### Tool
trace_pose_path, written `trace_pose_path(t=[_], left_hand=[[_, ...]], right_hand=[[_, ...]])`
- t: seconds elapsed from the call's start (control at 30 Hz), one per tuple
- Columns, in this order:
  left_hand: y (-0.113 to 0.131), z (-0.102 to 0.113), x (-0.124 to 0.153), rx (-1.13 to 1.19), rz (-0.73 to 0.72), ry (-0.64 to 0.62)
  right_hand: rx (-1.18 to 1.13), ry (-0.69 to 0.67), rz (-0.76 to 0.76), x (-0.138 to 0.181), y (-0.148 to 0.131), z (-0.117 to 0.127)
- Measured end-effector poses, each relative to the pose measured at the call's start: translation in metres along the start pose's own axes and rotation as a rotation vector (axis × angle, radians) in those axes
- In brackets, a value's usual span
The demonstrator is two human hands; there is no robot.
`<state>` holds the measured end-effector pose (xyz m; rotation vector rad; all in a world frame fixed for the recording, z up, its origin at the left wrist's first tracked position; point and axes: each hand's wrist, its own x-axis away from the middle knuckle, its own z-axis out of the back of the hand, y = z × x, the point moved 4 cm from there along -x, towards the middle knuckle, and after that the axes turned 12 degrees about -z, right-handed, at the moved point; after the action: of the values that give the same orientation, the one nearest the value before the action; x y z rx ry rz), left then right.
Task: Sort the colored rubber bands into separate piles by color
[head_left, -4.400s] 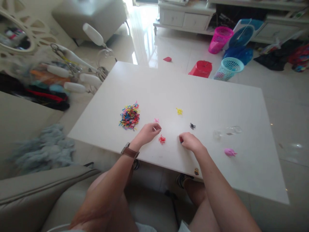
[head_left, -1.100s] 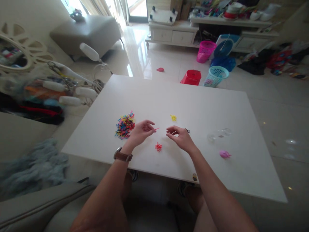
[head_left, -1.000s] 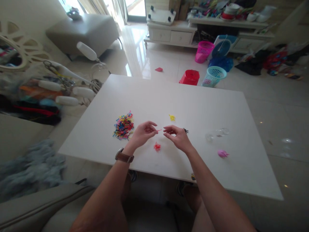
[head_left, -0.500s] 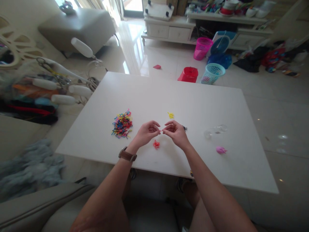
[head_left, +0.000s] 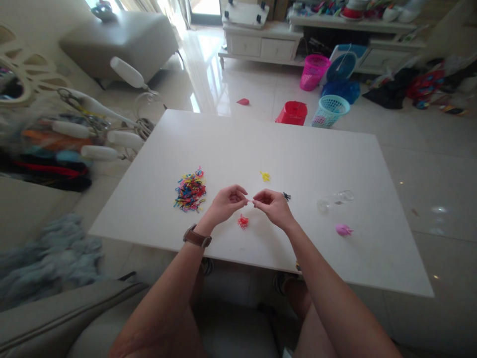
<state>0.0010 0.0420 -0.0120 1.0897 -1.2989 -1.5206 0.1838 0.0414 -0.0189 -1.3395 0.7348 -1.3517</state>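
Observation:
My left hand (head_left: pixel 230 203) and my right hand (head_left: pixel 273 205) face each other above the table, each pinching one end of a small pink rubber band (head_left: pixel 250 201) stretched between the fingertips. A mixed heap of coloured rubber bands (head_left: pixel 190 191) lies to the left of my left hand. Just below the hands is a small bunch of red rubber bands (head_left: pixel 243 222). Beyond them sits a little yellow bunch (head_left: pixel 265 176), and a black bunch (head_left: pixel 286 197) shows beside my right hand, partly hidden by it.
On the right of the white table (head_left: pixel 223 144) lie a clear plastic container (head_left: pixel 335 200) and a pink rounded object (head_left: pixel 343 229). Past the far edge, a red bin (head_left: pixel 292 113) and a light-blue basket (head_left: pixel 330 110) stand on the floor. A lamp with white shades (head_left: pixel 126 72) is at the left.
My hands have drawn slightly apart, so more of the pink rubber band shows stretched between them. The view has shifted slightly; the bunches on the table lie as before.

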Motion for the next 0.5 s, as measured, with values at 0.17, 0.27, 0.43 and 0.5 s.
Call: trace_pose_path(t=[0.17,0.27,0.43,0.5], left_hand=[[-0.008,0.015,0.001,-0.096,0.070,0.107],[-0.009,0.018,0.002,-0.081,0.082,0.135],[-0.005,0.014,0.005,-0.021,0.098,0.132],[-0.004,0.012,0.006,0.019,0.111,0.120]], right_hand=[[0.349,-0.044,-0.029,0.003,0.006,-0.007],[0.506,-0.135,-0.020,0.007,0.015,-0.022],[0.614,-0.209,0.009,0.010,0.029,-0.043],[0.624,-0.224,0.002,0.010,0.031,-0.047]])
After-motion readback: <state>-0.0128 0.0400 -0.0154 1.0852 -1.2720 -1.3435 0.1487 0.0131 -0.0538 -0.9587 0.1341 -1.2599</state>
